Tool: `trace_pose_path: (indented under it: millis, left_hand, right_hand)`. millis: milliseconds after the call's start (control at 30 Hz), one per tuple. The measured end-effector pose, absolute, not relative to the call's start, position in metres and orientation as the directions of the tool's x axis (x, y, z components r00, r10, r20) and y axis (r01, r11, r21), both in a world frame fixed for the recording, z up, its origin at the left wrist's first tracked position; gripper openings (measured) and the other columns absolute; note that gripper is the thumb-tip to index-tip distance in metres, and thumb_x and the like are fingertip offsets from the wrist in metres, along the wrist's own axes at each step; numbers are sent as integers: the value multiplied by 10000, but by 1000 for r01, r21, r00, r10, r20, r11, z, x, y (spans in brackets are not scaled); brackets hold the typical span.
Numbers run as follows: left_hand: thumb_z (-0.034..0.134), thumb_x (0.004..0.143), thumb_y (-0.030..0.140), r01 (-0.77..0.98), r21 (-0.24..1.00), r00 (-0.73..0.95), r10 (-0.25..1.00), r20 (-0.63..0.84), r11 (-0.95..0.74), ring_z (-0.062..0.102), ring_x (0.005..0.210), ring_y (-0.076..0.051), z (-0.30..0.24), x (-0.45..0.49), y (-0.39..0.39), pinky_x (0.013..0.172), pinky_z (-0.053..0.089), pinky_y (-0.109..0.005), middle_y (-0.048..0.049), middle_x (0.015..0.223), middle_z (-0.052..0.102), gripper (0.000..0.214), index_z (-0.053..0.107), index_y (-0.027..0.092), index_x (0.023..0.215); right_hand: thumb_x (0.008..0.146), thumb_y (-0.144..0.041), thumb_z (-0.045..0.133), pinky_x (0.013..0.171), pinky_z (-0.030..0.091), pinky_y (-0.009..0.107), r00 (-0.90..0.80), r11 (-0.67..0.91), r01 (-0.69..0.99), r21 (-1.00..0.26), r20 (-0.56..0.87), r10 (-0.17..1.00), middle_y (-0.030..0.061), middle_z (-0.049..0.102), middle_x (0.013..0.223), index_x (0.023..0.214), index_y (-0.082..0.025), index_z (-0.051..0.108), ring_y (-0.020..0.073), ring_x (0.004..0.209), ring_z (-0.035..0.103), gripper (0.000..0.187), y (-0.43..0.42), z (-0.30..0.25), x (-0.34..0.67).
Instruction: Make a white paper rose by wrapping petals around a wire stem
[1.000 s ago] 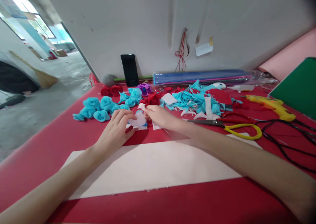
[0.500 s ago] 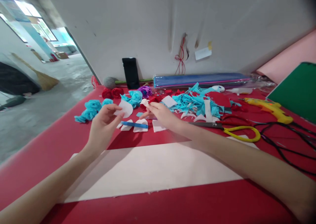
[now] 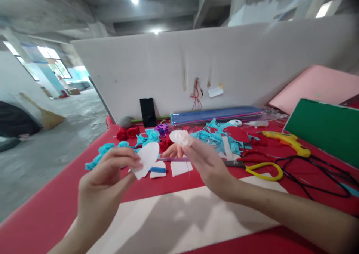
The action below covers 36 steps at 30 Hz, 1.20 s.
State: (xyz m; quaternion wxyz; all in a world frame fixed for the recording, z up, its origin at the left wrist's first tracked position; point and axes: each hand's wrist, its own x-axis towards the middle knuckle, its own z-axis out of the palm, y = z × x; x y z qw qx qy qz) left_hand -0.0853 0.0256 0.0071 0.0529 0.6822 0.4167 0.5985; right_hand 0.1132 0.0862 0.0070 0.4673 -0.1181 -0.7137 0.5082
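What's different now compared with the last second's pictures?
The left hand has lifted its white paper petal up from the table pieces, toward the camera. The right hand has also come nearer, keeping its small white bundle. The view has tilted up. Scissors, glue gun and phone stayed put.

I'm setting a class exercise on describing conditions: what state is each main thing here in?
Left hand, pinching the white petal-shaped paper
Right hand, holding the white bud-like piece
Phone, propped upright, screen dark
Scissors, lying down, blades partly hidden
Glue gun, lying down
Red string, hanging, looped
Large pale sheet, lying flat
Green board, tilted
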Motion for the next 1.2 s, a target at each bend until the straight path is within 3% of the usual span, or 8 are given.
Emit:
trace_pose_path:
  millis: [133,267,400,567,667,767,1033,1200]
  left_hand:
    - [612,668,2,402,563,-71,588,805,-722,545,781,-108,19,-54,18,656,475,-164,14,812,571,190,574,186,696]
    - [638,671,16,276,562,-91,561,823,-780,546,761,-89,26,-26,27,679,483,-144,12,819,566,202,539,184,720]
    - [667,667,35,154,555,-65,553,831,-817,547,761,-84,32,-8,36,671,483,-123,7,811,564,206,568,189,762]
    - [649,716,404,-21,590,-67,590,804,-807,562,795,-137,37,1,37,740,530,-206,-9,784,581,197,659,229,806]
    - [681,708,206,-84,704,-160,707,689,-705,572,734,-94,41,6,33,662,527,-126,25,732,572,43,656,239,716]
    - [743,617,133,-158,766,-235,777,584,-623,584,683,-61,44,12,29,596,520,-74,58,716,565,160,641,243,669]
    - [787,568,223,-288,827,-199,875,441,-482,599,637,-57,39,18,28,526,521,-70,52,743,581,186,680,295,703]
    - [781,575,215,-251,820,-194,857,478,-514,568,642,-60,36,20,28,509,511,-75,44,770,553,223,660,294,745]
  right_hand:
    - [916,-225,368,784,417,258,-436,682,-242,-690,705,560,39,564,854,808,-175,534,118,818,521,204,78,6,128]
    - [891,-125,395,762,412,208,-339,747,-275,-605,788,514,30,554,830,809,-164,566,96,796,503,193,70,12,134]
    - [890,-132,420,723,412,187,-278,662,-329,-674,739,614,7,515,744,783,-174,591,88,768,500,205,60,18,137]
    - [921,-200,393,746,415,186,-257,446,-539,-714,644,721,-10,542,832,837,-238,607,75,803,500,233,53,22,138]
    - [918,-207,403,737,419,169,-252,396,-557,-730,603,757,-16,559,807,812,-235,606,69,782,499,231,54,23,136]
    - [908,-192,417,715,425,154,-262,408,-517,-753,592,762,-24,571,753,780,-236,615,66,739,511,240,56,21,136]
    - [847,-104,459,697,440,181,-233,704,-313,-637,771,593,-4,556,741,845,-228,614,102,728,522,199,56,12,138]
    - [822,-56,472,703,443,173,-177,819,-232,-525,850,496,-13,558,729,785,-216,549,97,710,514,182,52,14,138]
